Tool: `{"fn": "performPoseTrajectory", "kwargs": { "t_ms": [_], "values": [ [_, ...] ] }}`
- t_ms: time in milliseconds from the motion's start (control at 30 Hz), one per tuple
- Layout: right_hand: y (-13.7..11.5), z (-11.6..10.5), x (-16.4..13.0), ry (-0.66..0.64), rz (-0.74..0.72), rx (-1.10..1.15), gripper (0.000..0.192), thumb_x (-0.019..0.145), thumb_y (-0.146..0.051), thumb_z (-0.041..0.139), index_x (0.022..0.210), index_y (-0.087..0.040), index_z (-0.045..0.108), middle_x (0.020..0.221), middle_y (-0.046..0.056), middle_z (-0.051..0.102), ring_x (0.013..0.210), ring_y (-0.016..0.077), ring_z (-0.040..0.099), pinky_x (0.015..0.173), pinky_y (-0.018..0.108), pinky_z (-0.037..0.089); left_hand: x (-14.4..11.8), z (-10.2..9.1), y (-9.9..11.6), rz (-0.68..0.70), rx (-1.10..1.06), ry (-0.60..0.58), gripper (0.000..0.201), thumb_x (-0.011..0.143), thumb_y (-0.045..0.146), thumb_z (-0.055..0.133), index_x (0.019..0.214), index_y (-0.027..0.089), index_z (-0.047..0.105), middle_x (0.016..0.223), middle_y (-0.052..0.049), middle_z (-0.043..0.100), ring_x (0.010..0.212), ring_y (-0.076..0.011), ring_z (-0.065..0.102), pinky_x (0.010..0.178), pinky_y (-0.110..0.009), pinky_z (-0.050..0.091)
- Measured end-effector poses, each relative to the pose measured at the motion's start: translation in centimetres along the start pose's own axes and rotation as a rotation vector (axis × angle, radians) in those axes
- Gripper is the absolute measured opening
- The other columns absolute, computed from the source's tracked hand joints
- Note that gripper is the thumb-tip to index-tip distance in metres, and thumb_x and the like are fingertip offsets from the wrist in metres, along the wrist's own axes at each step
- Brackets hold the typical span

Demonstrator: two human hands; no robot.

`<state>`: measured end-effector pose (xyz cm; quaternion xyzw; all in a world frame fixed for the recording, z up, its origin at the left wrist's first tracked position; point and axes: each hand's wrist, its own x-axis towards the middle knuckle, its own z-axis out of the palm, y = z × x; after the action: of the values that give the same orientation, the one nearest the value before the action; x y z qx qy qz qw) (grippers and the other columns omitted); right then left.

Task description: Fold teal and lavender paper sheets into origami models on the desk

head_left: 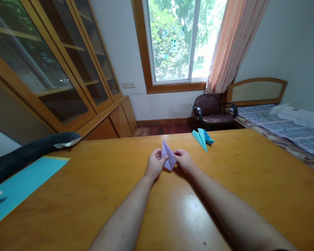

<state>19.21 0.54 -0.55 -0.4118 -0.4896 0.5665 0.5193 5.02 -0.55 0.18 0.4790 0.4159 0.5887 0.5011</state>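
I see the folded purple paper [168, 156] pinched between my two hands, just above the worktop [94, 188], its point standing up and tipped slightly to the left. My left hand [155, 164] grips its left edge with thumb and fingers closed on it; my right hand [182, 160] clamps the right edge the same way. Just beyond my right hand, near the far edge, lies a folded blue paper plane [202, 138], apart from my fingers. Well off to my left a blue sheet [21, 186] lies flat, with a dark plush whale [28, 151] resting along it.
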Motion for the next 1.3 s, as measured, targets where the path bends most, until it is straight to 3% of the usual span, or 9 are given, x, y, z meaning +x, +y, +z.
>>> {"fn": "performPoseTrajectory", "kwargs": {
  "t_ms": [133,333,433,633,733,967,1133,1233,1300],
  "values": [
    [0.1,0.1,0.1,-0.002,-0.025,-0.044,0.02,0.062,-0.035,0.07,0.064,-0.017,0.06,0.061,0.0,0.061,0.056,0.012,0.051,0.055,0.024,0.041,0.0,0.0,0.1,0.016,-0.003,-0.027,0.03,0.061,0.023,0.075,0.083,0.016,0.057,0.082,-0.004,0.068,0.078,-0.0163,0.064,0.078,-0.03,0.05],
    [-0.5,-0.1,0.2,0.057,-0.236,-0.247,0.01,0.061,-0.027,0.066,0.057,-0.019,0.062,0.065,0.0,0.057,0.063,0.0128,0.049,0.059,0.024,0.041,-0.1,-0.1,0.0,0.003,-0.009,-0.018,0.038,0.059,0.017,0.07,0.09,0.019,0.049,0.075,0.001,0.067,0.068,-0.0129,0.063,0.067,-0.024,0.048],
    [-0.8,-0.1,0.0,-0.03,-0.192,-0.214,0.013,0.063,-0.03,0.068,0.062,-0.017,0.066,0.065,0.0,0.06,0.061,0.0133,0.051,0.06,0.026,0.043,-0.2,0.0,0.2,0.001,0.02,-0.016,0.041,0.06,0.015,0.068,0.095,0.02,0.047,0.071,0.002,0.067,0.064,-0.0123,0.063,0.065,-0.023,0.047],
    [-1.0,0.1,-0.5,-0.14,-0.107,-0.125,0.022,0.065,-0.034,0.07,0.075,-0.015,0.072,0.068,0.002,0.066,0.06,0.0142,0.055,0.06,0.027,0.045,-0.6,0.2,0.9,0.083,0.171,-0.003,0.011,0.061,0.016,0.067,0.069,0.016,0.059,0.066,0.002,0.064,0.062,-0.0127,0.059,0.063,-0.023,0.046],
    [-0.9,0.0,-0.5,-0.166,-0.089,-0.1,0.022,0.067,-0.033,0.068,0.078,-0.015,0.073,0.071,0.003,0.068,0.062,0.0149,0.056,0.062,0.028,0.045,-0.8,0.1,0.9,0.121,0.271,0.002,0.004,0.063,0.016,0.065,0.067,0.016,0.064,0.065,0.001,0.065,0.062,-0.014,0.058,0.063,-0.024,0.046],
    [-0.5,-0.5,-0.4,-0.327,-0.102,0.046,0.029,0.069,-0.028,0.064,0.095,-0.019,0.073,0.093,0.006,0.07,0.083,0.0192,0.062,0.082,0.034,0.046,-0.9,-0.5,1.0,0.308,0.48,0.029,0.012,0.067,0.013,0.061,0.07,0.02,0.07,0.072,-0.001,0.066,0.069,-0.0167,0.058,0.069,-0.026,0.045],
    [-0.9,-0.1,-0.5,-0.302,-0.105,0.017,0.027,0.066,-0.029,0.072,0.091,-0.019,0.074,0.087,0.006,0.071,0.079,0.0199,0.063,0.081,0.036,0.047,-1.0,-0.4,1.3,0.436,0.577,0.084,0.008,0.067,0.014,0.064,0.069,0.021,0.068,0.078,-0.002,0.059,0.075,-0.0167,0.056,0.07,-0.026,0.045],
    [-0.8,0.0,-0.5,-0.283,-0.081,-0.009,0.026,0.068,-0.034,0.07,0.089,-0.018,0.074,0.086,0.007,0.071,0.078,0.0204,0.064,0.078,0.036,0.049,-0.9,-0.4,1.0,0.442,0.595,0.141,0.014,0.064,0.016,0.069,0.077,0.021,0.067,0.09,-0.003,0.06,0.088,-0.0192,0.057,0.084,-0.029,0.045],
    [-0.6,-0.1,-0.3,-0.273,-0.058,0.002,0.029,0.068,-0.037,0.071,0.088,-0.016,0.074,0.085,0.008,0.071,0.075,0.0199,0.064,0.074,0.035,0.05,-0.8,-0.4,0.5,0.371,0.558,0.123,0.023,0.065,0.018,0.07,0.087,0.02,0.065,0.092,-0.003,0.063,0.09,-0.0193,0.059,0.086,-0.032,0.045]
  ]
}}
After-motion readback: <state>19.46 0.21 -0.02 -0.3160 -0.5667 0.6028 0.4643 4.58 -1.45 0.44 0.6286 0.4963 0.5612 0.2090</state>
